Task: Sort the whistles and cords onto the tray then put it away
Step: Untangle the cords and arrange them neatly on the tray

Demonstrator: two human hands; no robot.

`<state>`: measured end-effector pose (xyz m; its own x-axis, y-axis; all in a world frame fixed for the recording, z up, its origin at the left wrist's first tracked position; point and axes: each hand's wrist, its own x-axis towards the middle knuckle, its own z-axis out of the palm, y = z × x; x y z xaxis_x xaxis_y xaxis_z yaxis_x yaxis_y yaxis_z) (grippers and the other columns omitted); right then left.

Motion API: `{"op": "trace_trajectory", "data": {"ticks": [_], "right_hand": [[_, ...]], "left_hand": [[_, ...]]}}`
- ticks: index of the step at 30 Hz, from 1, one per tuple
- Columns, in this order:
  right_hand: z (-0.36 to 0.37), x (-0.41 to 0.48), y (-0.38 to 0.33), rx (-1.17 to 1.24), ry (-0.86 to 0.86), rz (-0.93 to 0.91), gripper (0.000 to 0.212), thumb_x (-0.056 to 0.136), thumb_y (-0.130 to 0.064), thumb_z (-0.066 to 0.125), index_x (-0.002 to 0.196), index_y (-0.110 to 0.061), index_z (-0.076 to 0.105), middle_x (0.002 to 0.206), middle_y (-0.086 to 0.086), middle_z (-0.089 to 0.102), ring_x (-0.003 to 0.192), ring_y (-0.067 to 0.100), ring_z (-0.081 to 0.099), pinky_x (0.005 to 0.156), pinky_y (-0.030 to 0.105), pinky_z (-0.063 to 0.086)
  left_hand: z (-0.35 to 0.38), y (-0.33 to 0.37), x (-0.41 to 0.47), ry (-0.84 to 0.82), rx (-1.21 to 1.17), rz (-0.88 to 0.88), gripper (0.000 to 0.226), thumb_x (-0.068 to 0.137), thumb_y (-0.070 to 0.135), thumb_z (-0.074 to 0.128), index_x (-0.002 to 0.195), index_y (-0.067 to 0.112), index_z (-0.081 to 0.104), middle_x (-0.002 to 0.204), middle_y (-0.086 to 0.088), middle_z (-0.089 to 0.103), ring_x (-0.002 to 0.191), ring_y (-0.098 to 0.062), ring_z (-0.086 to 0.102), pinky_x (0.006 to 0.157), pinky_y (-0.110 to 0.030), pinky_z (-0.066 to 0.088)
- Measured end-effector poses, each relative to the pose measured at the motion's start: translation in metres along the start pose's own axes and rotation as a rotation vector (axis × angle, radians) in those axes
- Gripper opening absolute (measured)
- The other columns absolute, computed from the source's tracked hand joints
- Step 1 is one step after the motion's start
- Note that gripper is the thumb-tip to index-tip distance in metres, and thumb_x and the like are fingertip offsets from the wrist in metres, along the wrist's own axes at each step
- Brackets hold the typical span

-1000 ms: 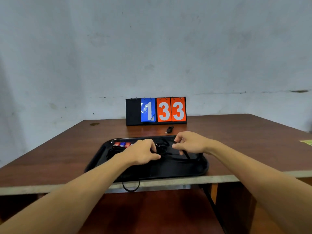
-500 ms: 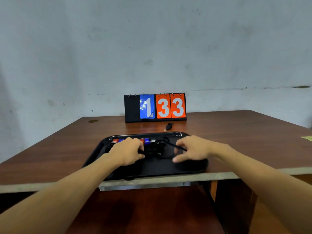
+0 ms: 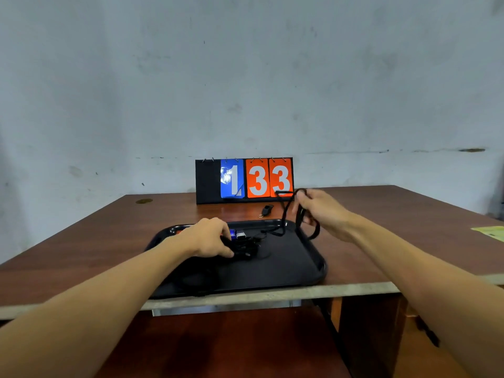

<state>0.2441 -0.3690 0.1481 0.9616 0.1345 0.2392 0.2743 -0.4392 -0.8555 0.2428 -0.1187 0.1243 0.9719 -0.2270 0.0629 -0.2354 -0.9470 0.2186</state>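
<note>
Our right hand (image 3: 324,214) has lifted a pinched cord (image 3: 286,211) above the tray (image 3: 300,268) while our left hand (image 3: 210,237) grips the tangle (image 3: 245,248); a snag could drag whistles (image 3: 236,234) out.

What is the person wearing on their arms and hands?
Nothing visible. Both forearms are bare to the frame edge, no sleeves in view. The left hand and right hand carry no gloves, and no watch, bracelet or ring shows.

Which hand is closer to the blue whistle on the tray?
Left. The left hand holds tangled cords right beside the blue whistle; the right hand is lifted off to its right, holding a black cord.
</note>
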Motion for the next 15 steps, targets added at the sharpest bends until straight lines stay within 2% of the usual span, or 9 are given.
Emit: {"op": "trace_trajectory", "data": {"ticks": [2,4,6,7,8,10,12,15], "right_hand": [[0.0,0.012,-0.007,0.138,0.15,-0.038,0.03,0.104,-0.027,0.032,0.093,-0.01,0.054,0.083,0.002,0.064,0.055,0.011,0.043,0.054,0.022,0.039],[0.001,0.024,-0.013,0.232,0.242,-0.068,0.026,0.104,-0.027,0.032,0.096,-0.014,0.052,0.09,0.002,0.065,0.054,0.01,0.042,0.054,0.022,0.038],[0.003,0.037,-0.016,0.213,0.276,-0.1,0.025,0.104,-0.028,0.032,0.1,-0.014,0.052,0.09,-0.001,0.064,0.056,0.009,0.043,0.055,0.021,0.038],[0.004,0.044,-0.016,0.167,0.279,-0.117,0.025,0.103,-0.028,0.033,0.1,-0.013,0.052,0.091,-0.002,0.063,0.06,0.009,0.046,0.057,0.023,0.04],[0.006,0.052,-0.017,0.1,0.27,-0.129,0.025,0.103,-0.028,0.034,0.099,-0.012,0.053,0.092,-0.001,0.063,0.067,0.01,0.05,0.062,0.026,0.044],[0.008,0.07,-0.018,-0.047,0.235,-0.126,0.027,0.101,-0.027,0.037,0.102,-0.007,0.055,0.096,0.001,0.062,0.079,0.011,0.054,0.074,0.032,0.046],[0.013,0.09,-0.022,-0.115,0.215,-0.133,0.028,0.1,-0.025,0.042,0.102,-0.003,0.058,0.095,0.003,0.063,0.076,0.011,0.054,0.07,0.029,0.044],[0.02,0.119,-0.036,-0.042,0.217,-0.221,0.023,0.096,-0.022,0.049,0.087,-0.005,0.061,0.084,0.005,0.065,0.069,0.014,0.054,0.065,0.028,0.042]], "left_hand": [[-0.011,0.006,0.006,-0.004,-0.129,0.017,0.031,0.08,0.035,0.072,0.104,0.016,0.065,0.103,0.0,0.064,0.094,-0.016,0.059,0.081,-0.026,0.046],[-0.024,0.011,0.01,0.002,-0.2,0.034,0.027,0.084,0.034,0.069,0.101,0.013,0.068,0.096,-0.002,0.067,0.089,-0.017,0.061,0.077,-0.027,0.048],[-0.037,0.013,0.015,0.034,-0.183,0.055,0.026,0.089,0.034,0.062,0.1,0.012,0.07,0.093,-0.008,0.069,0.085,-0.022,0.063,0.076,-0.032,0.05],[-0.045,0.014,0.018,0.073,-0.177,0.06,0.027,0.092,0.033,0.057,0.098,0.01,0.07,0.086,-0.01,0.068,0.075,-0.021,0.062,0.068,-0.031,0.049],[-0.054,0.016,0.02,0.113,-0.209,0.064,0.031,0.096,0.033,0.051,0.095,0.009,0.071,0.072,-0.009,0.063,0.061,-0.018,0.055,0.056,-0.028,0.044],[-0.074,0.022,0.027,0.139,-0.456,0.003,0.041,0.101,0.036,0.038,0.091,0.009,0.067,0.053,0.0,0.036,0.043,-0.012,0.03,0.042,-0.022,0.026],[-0.096,0.029,0.034,0.143,-0.701,-0.04,0.045,0.102,0.039,0.031,0.088,0.009,0.061,0.055,0.002,0.021,0.041,-0.011,0.018,0.04,-0.018,0.017],[-0.118,0.036,0.048,0.171,-0.858,-0.02,0.043,0.103,0.039,0.032,0.086,0.009,0.058,0.055,0.002,0.02,0.038,-0.01,0.017,0.039,-0.017,0.014]]}}
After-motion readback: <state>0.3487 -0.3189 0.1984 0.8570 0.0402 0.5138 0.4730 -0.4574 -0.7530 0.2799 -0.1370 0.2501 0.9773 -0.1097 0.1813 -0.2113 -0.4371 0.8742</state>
